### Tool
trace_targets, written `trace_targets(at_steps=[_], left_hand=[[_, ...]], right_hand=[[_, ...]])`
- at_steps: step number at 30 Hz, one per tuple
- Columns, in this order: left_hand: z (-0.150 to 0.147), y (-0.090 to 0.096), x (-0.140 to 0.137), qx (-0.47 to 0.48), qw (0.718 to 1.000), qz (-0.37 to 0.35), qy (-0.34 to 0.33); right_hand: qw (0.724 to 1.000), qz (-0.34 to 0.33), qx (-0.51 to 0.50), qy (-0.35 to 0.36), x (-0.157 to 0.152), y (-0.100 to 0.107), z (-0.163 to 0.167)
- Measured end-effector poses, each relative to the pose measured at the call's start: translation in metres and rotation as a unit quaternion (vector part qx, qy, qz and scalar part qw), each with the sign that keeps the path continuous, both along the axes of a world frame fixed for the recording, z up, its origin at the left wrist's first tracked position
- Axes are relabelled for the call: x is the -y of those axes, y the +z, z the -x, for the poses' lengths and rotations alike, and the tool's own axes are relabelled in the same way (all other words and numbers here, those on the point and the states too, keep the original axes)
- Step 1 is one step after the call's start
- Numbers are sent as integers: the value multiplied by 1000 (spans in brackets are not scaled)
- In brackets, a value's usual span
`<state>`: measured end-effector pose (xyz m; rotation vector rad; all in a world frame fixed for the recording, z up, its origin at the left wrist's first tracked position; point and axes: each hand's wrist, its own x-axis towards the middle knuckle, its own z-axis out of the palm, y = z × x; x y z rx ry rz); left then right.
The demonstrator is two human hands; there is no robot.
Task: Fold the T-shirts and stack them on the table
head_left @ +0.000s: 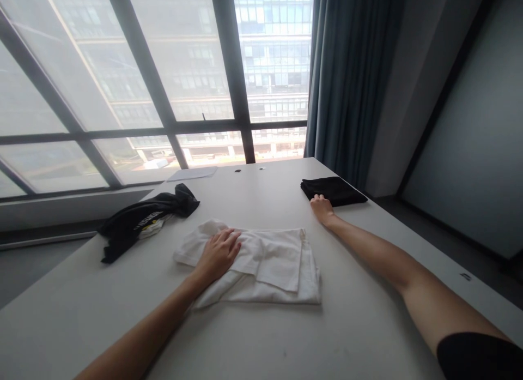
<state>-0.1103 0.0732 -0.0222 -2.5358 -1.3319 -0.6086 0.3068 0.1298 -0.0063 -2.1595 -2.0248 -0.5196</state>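
Note:
A white T-shirt (281,260), partly folded, lies on the table in front of me, with a squared sleeve flap on its right part. My left hand (220,252) rests flat on its left half, fingers stretched out over the cloth. Farther off to the right, a black garment (337,191) is folded into a flat rectangle. At its near left corner is my right hand (321,207), with the fingers curled onto the edge of the black cloth. The undersides of those fingers are hidden.
On the left of the white table (261,342) lies a crumpled black garment (151,213) with white lettering. Flat white sheets (192,174) lie at the far left edge. Behind stand large windows and a dark blue curtain (347,80).

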Motion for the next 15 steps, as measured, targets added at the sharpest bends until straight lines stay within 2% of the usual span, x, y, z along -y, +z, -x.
trace_targets(at_steps=[4, 6, 8, 10, 15], left_hand=[[-2, 0, 1, -1, 1000, 6, 6], [-3, 1, 2, 0, 1000, 10, 11], [-4, 1, 3, 3, 1000, 12, 15], [-5, 1, 4, 4, 1000, 16, 17], [-5, 2, 7, 5, 999, 29, 20]], right_hand=[[999, -16, -3, 38, 11, -1, 0], [998, -46, -41, 35, 4, 4, -9], [990, -79, -118, 9, -15, 14, -22], [979, -64, -194, -6, -43, 26, -36], [976, -21, -218, 3, -118, 51, -57]])
